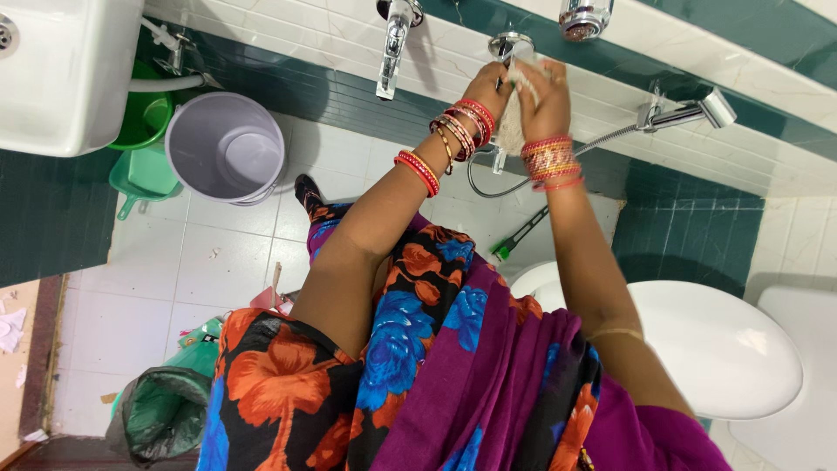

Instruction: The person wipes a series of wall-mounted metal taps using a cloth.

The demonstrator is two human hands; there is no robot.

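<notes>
Both my arms reach out to a chrome wall valve (pixel 510 42) on the white-tiled wall. My right hand (pixel 547 98), with red and gold bangles at the wrist, presses a whitish cloth (pixel 512 126) against the valve. My left hand (pixel 488 87), also bangled, closes on the same cloth beside the valve. The cloth hangs down between the two wrists. A chrome tap (pixel 392 48) sticks out just left of my hands, and a second chrome fitting (pixel 582 17) sits above and to their right.
A white sink (pixel 65 78) is at the top left, with a grey bucket (pixel 225 148) and green containers (pixel 144 122) under it. A hand sprayer (pixel 689 113) with its hose hangs at the right. A white toilet (pixel 724 349) stands at the lower right, a lined bin (pixel 161 414) at the lower left.
</notes>
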